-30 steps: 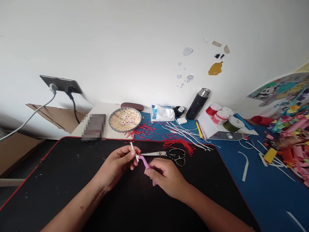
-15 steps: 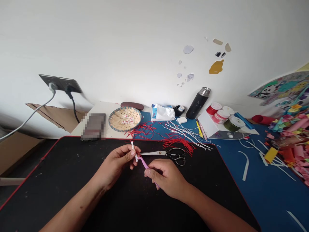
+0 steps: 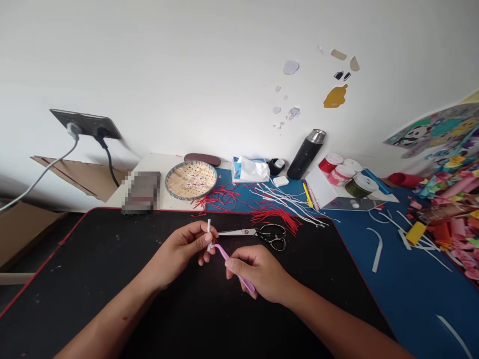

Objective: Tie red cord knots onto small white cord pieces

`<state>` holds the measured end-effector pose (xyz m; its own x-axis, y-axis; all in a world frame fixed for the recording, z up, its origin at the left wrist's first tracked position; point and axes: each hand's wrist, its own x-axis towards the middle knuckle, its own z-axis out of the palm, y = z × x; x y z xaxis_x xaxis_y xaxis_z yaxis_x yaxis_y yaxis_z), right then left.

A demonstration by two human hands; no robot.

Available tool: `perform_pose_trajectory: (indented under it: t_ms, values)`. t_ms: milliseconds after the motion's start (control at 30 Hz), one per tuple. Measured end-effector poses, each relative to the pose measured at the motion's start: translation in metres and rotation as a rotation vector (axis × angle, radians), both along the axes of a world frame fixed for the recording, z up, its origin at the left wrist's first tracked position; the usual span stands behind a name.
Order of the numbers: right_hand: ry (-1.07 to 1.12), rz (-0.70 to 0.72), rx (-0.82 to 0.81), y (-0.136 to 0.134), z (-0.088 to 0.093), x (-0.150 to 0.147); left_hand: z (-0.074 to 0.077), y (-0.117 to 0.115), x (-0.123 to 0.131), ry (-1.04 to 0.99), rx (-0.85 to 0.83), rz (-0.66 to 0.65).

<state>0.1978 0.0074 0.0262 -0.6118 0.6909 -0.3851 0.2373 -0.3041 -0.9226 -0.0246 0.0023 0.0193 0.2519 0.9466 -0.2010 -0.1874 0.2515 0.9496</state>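
Observation:
My left hand (image 3: pixel 190 244) pinches a short white strip (image 3: pixel 208 227), held upright between thumb and fingers; it looks like knotted cord, but the detail is too small to be sure. In my right hand (image 3: pixel 258 271) is a pair of purple tweezers (image 3: pixel 222 252) with a bent tip. That tip touches or nearly touches the lower end of the white strip. Just beyond my hands lie scissors (image 3: pixel 247 232) with black handles, their blades pointing toward my left fingers.
Behind the black mat (image 3: pixel 187 324) are a woven basket (image 3: pixel 174 187) with small red and white pieces, red cords (image 3: pixel 275 215), white cords (image 3: pixel 295 202), a tissue pack (image 3: pixel 236 172) and a black flask (image 3: pixel 305 157). Thread spools (image 3: pixel 361 185) and coloured paper (image 3: pixel 454 232) sit at right.
The white strip has turned a little more upright, and the tweezers have shifted slightly in my right hand, showing more of their rear end. The camera view has tilted slightly.

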Motion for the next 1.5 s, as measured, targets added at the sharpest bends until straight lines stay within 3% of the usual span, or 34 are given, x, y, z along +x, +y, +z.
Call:
perform_pose_trajectory:
  t_ms: [200, 567, 867, 1033, 1267, 1500]
  values:
    - [0.017, 0.008, -0.117, 0.001, -0.001, 0.003, 0.002, 0.001, -0.004, 0.026, -0.048, -0.074]
    - [-0.047, 0.112, -0.136, 0.005, 0.002, 0.011, 0.004, 0.0, -0.011, 0.152, -0.136, -0.204]
    - [0.036, 0.086, -0.178, 0.005, -0.007, 0.01, 0.007, 0.005, -0.007, 0.16, -0.165, -0.131]
    - [0.06, 0.035, -0.081, 0.006, -0.007, 0.008, 0.002, 0.004, -0.008, 0.09, -0.186, -0.066]
    - [-0.016, -0.086, 0.179, 0.006, -0.012, 0.009, -0.004, 0.005, -0.009, -0.001, -0.232, -0.022]
    - [-0.085, -0.025, 0.641, 0.006, -0.009, 0.009, -0.005, 0.004, -0.004, -0.046, -0.271, -0.037]
